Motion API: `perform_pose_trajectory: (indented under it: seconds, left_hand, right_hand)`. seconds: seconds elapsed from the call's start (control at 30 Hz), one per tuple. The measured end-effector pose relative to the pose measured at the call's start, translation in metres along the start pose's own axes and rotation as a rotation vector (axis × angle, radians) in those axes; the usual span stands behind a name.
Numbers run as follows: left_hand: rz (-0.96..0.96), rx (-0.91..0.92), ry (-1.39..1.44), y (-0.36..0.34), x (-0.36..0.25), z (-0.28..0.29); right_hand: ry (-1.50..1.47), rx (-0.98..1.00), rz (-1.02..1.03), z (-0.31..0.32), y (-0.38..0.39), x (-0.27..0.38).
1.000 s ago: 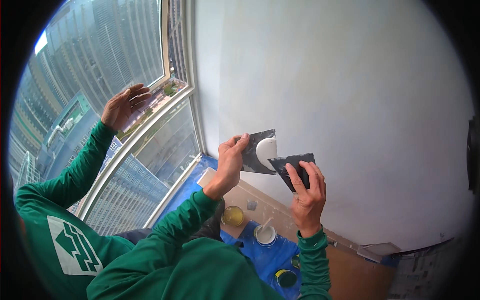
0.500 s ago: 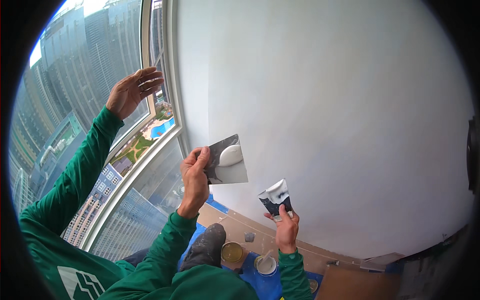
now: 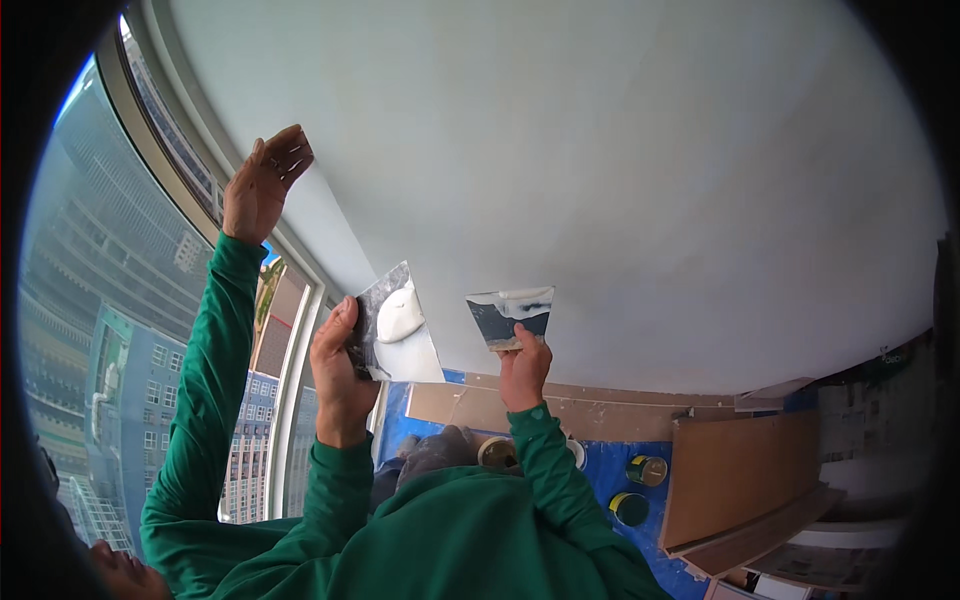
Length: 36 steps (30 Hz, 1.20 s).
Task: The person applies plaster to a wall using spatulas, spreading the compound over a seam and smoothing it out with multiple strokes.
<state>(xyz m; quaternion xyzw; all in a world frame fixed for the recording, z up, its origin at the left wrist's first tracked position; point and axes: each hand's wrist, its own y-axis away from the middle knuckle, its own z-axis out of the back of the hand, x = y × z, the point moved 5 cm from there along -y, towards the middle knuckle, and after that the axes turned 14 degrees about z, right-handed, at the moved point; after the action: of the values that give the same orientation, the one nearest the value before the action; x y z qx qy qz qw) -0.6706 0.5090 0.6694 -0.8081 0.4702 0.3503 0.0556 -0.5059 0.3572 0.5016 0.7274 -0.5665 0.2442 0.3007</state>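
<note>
My left hand (image 3: 336, 360) grips a square metal plate (image 3: 420, 355) bearing a mound of white paste (image 3: 398, 315), thumb along its left edge. In my right hand (image 3: 525, 375) is a smaller dark metal spreader (image 3: 495, 318), held upright, with white paste along its top edge. The two tools are apart, side by side in front of a pale wall (image 3: 650, 180). At the left, another person's hand (image 3: 258, 185) in a green sleeve is raised near the window frame, fingers apart and slightly bent.
A tall window (image 3: 125, 300) on the left looks out on high buildings. Below are blue sheeting (image 3: 620, 470), brown board strips, several cans (image 3: 630, 508) and wooden panels (image 3: 740, 470) leaning at the lower right. The co-worker's body is at the lower left.
My view has tilted, showing more wall. Both my hands have moved left in view; the spreader has separated from the plate and turned upright with paste on it, then risen over the last half second.
</note>
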Motion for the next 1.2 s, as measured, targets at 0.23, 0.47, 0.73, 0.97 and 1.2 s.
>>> perform_pose_trajectory:
  seconds: [0.23, 0.47, 0.73, 0.97, 1.2]
  left_hand:
    - [-0.003, -0.031, -0.032, 0.002, -0.012, 0.006]
    - [-0.054, -0.05, -0.002, 0.006, -0.01, 0.006]
    - [-0.064, -0.028, -0.028, 0.034, -0.007, -0.001]
    - [-0.04, -0.004, -0.011, 0.024, -0.009, -0.006]
    - [-0.096, 0.088, -0.056, 0.008, -0.015, -0.004]
  right_hand:
    - [0.065, -0.13, 0.093, -0.043, -0.018, -0.011]
    - [0.081, 0.01, 0.066, -0.123, -0.027, 0.076]
    - [0.098, 0.021, -0.008, 0.006, 0.024, 0.021]
    - [0.036, -0.036, 0.079, 0.009, -0.016, -0.002]
    - [0.043, 0.037, 0.212, -0.049, -0.003, 0.041]
